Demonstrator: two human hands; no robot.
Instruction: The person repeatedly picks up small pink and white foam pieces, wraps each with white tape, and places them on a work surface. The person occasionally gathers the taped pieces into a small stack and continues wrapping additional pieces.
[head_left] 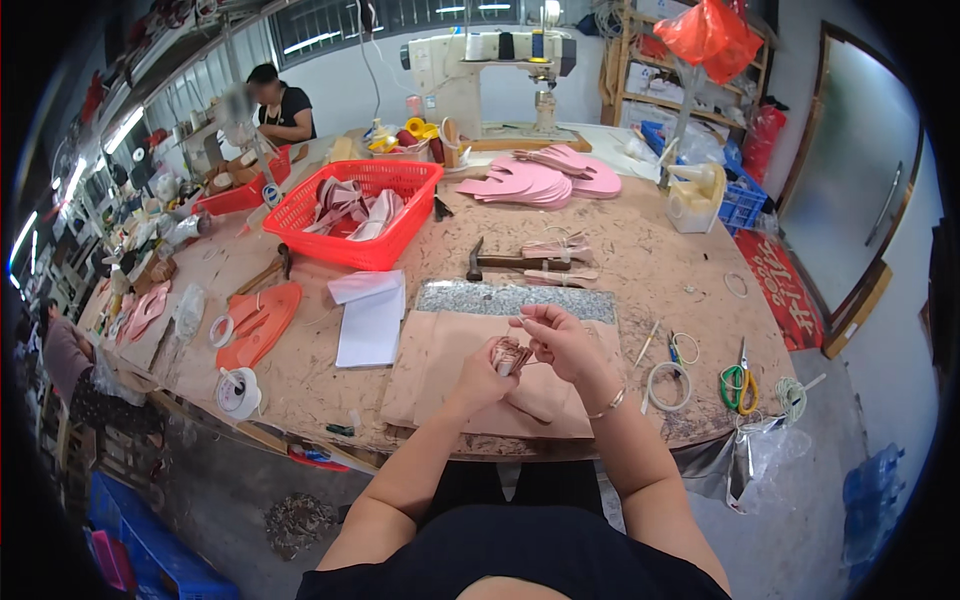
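Observation:
My left hand (480, 384) is closed around a bundle of pale pink strips (511, 354), its layered ends pointing up. Just above and to the right of it, my right hand (560, 345) is pinched, thumb against fingers; what it holds is too small to make out. Beneath both hands lie flat tan-pink sheets (430, 365) beside a speckled stone slab (510, 299). Beyond the slab are a hammer (520, 263) and two banded bundles of strips, one farther off (557, 246) and one nearer (560, 278).
A red basket (350, 250) with strips stands at the far left, near white paper (370, 330). Pink cut pieces (535, 182) lie before a sewing machine (490, 80). Scissors (741, 380) and a tape roll (668, 387) sit right. Another person (285, 110) works far left.

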